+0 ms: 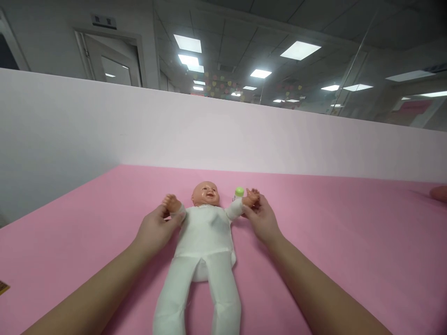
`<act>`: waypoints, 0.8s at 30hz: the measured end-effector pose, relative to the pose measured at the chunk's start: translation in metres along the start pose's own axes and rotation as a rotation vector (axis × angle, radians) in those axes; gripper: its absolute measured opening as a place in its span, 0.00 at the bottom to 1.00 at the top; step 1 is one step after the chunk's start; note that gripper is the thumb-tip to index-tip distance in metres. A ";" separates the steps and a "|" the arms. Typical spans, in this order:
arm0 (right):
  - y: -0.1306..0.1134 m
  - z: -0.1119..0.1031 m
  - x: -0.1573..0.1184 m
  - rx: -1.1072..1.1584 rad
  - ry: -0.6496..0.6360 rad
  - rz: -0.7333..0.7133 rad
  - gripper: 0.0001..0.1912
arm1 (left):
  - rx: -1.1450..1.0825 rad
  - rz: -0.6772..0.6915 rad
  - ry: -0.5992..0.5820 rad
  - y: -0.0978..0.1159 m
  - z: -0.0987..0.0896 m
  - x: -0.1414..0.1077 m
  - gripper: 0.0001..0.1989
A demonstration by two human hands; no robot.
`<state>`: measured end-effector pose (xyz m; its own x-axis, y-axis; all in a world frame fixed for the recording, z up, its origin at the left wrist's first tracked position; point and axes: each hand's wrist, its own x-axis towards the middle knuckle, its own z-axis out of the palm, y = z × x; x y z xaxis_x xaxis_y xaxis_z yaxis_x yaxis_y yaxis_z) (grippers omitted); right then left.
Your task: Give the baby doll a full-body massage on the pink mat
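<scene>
A baby doll with a hard, bald head and a white cloth body lies on its back on the pink tabletop, its head away from me and its legs running out of view at the bottom. My left hand is closed round the doll's arm on the left, at the wrist, with thumb and fingers on either side. On the other side my right hand grips the doll's other arm near its small hand. Both doll arms are held out from the body. Just behind the right-hand one stands a small bottle with a green cap, partly hidden.
A white partition rises along the back of the table, and a white side wall stands at the left. A skin-coloured thing shows at the right edge. A yellow label lies at the left edge.
</scene>
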<state>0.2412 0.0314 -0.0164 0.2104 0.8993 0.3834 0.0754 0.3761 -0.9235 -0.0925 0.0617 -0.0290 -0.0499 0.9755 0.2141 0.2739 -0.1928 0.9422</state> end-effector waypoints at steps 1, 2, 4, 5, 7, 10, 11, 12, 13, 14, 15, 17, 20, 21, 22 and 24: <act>-0.004 0.005 -0.006 -0.083 -0.062 -0.083 0.28 | 0.120 0.089 -0.038 0.005 0.003 -0.006 0.18; -0.008 0.010 -0.013 -0.174 -0.144 -0.166 0.24 | 0.213 0.172 -0.081 0.009 0.006 -0.011 0.19; -0.013 0.017 -0.024 -0.379 -0.327 -0.338 0.20 | 0.309 0.284 -0.162 0.014 0.009 -0.018 0.21; -0.014 0.021 -0.028 -0.480 -0.403 -0.418 0.21 | 0.341 0.315 -0.191 0.015 0.010 -0.019 0.23; -0.014 0.025 -0.034 -0.648 -0.499 -0.538 0.24 | 0.424 0.354 -0.254 0.016 0.008 -0.019 0.25; -0.011 0.028 -0.037 -0.745 -0.548 -0.593 0.25 | 0.611 0.451 -0.402 0.018 0.002 -0.018 0.28; -0.011 0.029 -0.037 -0.750 -0.562 -0.599 0.25 | 0.656 0.487 -0.449 0.018 0.001 -0.017 0.30; -0.011 0.029 -0.037 -0.752 -0.575 -0.602 0.25 | 0.683 0.516 -0.485 0.019 0.000 -0.018 0.31; -0.011 0.030 -0.037 -0.754 -0.585 -0.605 0.25 | 0.693 0.536 -0.506 0.019 0.000 -0.018 0.31; -0.012 0.030 -0.037 -0.758 -0.594 -0.605 0.25 | 0.695 0.547 -0.515 0.019 0.000 -0.019 0.32; -0.012 0.030 -0.037 -0.764 -0.601 -0.603 0.25 | 0.694 0.551 -0.516 0.018 0.000 -0.019 0.32; -0.012 0.031 -0.037 -0.774 -0.606 -0.595 0.25 | 0.691 0.550 -0.511 0.016 0.001 -0.020 0.34; -0.011 0.031 -0.038 -0.753 -0.583 -0.563 0.27 | 0.679 0.530 -0.497 0.012 0.001 -0.019 0.34; -0.011 0.031 -0.038 -0.723 -0.558 -0.537 0.27 | 0.659 0.516 -0.486 0.012 0.001 -0.018 0.34; -0.010 0.031 -0.037 -0.675 -0.529 -0.501 0.27 | 0.621 0.495 -0.466 0.012 0.000 -0.017 0.33; -0.009 0.028 -0.033 -0.524 -0.460 -0.386 0.25 | 0.493 0.418 -0.396 0.012 -0.001 -0.013 0.29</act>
<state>0.2060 0.0046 -0.0202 -0.3389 0.7718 0.5381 0.5339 0.6286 -0.5655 -0.0900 0.0467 -0.0206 0.4757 0.8144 0.3324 0.5968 -0.5764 0.5582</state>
